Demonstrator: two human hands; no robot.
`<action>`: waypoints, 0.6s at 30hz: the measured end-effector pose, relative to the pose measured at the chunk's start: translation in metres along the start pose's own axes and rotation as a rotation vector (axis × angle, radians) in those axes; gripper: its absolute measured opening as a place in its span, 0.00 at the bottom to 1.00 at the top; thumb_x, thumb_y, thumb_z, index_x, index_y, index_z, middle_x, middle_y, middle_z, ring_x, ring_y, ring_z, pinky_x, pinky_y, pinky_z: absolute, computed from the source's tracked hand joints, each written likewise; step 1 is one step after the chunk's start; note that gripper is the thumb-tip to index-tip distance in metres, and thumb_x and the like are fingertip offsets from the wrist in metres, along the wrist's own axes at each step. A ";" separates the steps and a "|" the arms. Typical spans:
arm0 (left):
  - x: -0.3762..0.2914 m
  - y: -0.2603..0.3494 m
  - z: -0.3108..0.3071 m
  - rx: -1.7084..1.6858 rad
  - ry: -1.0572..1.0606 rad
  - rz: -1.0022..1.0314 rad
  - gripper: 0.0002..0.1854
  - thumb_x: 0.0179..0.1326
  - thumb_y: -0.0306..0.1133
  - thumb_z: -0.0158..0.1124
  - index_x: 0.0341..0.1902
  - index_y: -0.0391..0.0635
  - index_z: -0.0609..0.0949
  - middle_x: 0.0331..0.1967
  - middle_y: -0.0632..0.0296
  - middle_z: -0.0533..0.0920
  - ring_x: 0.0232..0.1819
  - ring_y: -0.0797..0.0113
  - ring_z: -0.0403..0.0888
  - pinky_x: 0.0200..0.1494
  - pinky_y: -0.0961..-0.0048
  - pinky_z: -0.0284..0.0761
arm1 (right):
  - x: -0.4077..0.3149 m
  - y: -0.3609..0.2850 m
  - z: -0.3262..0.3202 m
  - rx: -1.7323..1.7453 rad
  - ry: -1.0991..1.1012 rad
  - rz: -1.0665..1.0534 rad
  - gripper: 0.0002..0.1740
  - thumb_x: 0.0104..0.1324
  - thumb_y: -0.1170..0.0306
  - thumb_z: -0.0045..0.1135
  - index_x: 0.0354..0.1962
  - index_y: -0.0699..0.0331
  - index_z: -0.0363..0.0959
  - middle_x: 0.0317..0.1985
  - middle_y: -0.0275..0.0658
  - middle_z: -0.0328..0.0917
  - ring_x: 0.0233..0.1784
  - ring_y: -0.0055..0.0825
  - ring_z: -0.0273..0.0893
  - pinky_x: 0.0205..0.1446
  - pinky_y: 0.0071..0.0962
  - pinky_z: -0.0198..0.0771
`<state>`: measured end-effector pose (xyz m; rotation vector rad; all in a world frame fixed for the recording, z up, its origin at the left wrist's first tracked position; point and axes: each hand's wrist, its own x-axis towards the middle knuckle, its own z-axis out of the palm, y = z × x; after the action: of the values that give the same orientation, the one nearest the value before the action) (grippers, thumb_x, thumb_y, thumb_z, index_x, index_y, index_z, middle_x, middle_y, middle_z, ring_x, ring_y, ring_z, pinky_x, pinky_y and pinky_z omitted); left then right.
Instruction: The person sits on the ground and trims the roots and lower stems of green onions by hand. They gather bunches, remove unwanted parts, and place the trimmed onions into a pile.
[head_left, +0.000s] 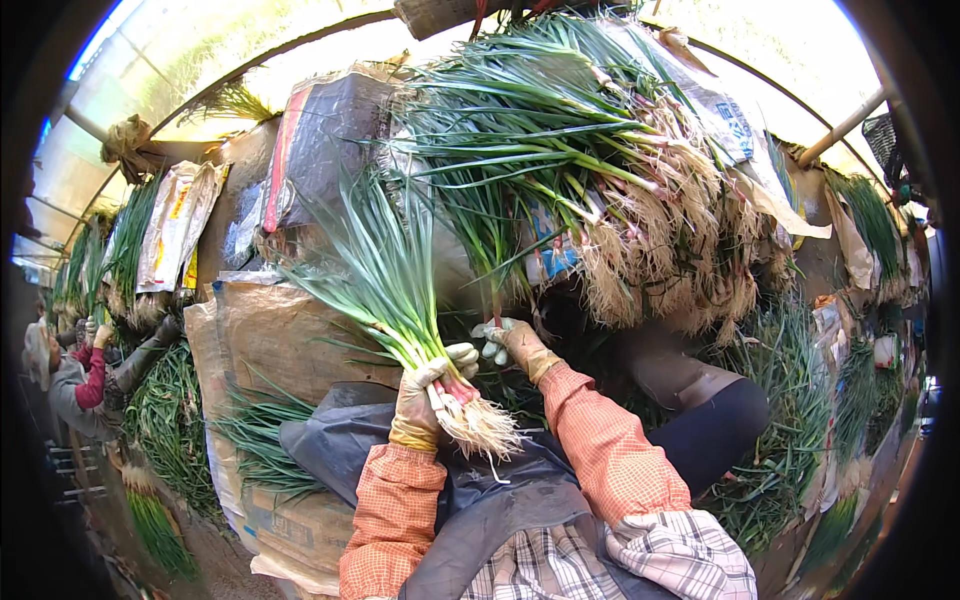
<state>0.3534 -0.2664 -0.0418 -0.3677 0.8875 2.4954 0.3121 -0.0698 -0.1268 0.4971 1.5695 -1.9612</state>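
Note:
A bunch of green onions (420, 322) is gripped in my gloved left hand (427, 379); its pale roots hang over my lap and its leaves point up and left. To the right of it, my gloved right hand (517, 345) has its fingers closed around a thin reddish stalk at the lower end of some upright green leaves. Just above and to the right lies a large heap of green onions (600, 150), with tangled roots towards me and leaves to the left. Gloves and orange checked sleeves cover both hands and forearms.
A woven sack (277, 337) lies on the left, with more green leaves (270, 442) on it. Loose leaves (780, 420) cover the ground at right. A co-worker (82, 375) sits at far left beside other onion piles (135, 225). A dark plastic sheet (330, 150) stands behind.

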 end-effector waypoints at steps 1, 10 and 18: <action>0.006 0.004 -0.001 0.007 -0.049 -0.014 0.24 0.53 0.30 0.60 0.52 0.25 0.74 0.49 0.42 0.80 0.49 0.52 0.80 0.56 0.60 0.76 | -0.008 -0.003 0.009 -0.377 0.091 -0.034 0.14 0.66 0.60 0.53 0.42 0.62 0.72 0.25 0.39 0.80 0.22 0.26 0.77 0.25 0.27 0.69; 0.015 -0.004 -0.007 -0.109 0.158 -0.006 0.12 0.52 0.28 0.59 0.39 0.33 0.78 0.44 0.43 0.81 0.41 0.52 0.81 0.50 0.55 0.77 | -0.052 -0.073 0.003 -0.178 -0.400 -0.132 0.39 0.59 0.47 0.59 0.58 0.67 0.62 0.42 0.44 0.79 0.33 0.20 0.72 0.27 0.22 0.66; 0.004 -0.011 -0.009 -0.156 0.185 0.018 0.12 0.51 0.28 0.59 0.39 0.34 0.78 0.37 0.47 0.82 0.43 0.51 0.80 0.53 0.52 0.75 | -0.018 -0.060 0.069 0.652 -0.035 -0.201 0.12 0.67 0.69 0.52 0.44 0.68 0.74 0.26 0.30 0.75 0.23 0.17 0.68 0.27 0.17 0.65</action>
<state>0.3563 -0.2632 -0.0558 -0.6543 0.7692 2.5862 0.2920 -0.1244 -0.0533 0.5645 0.9548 -2.6192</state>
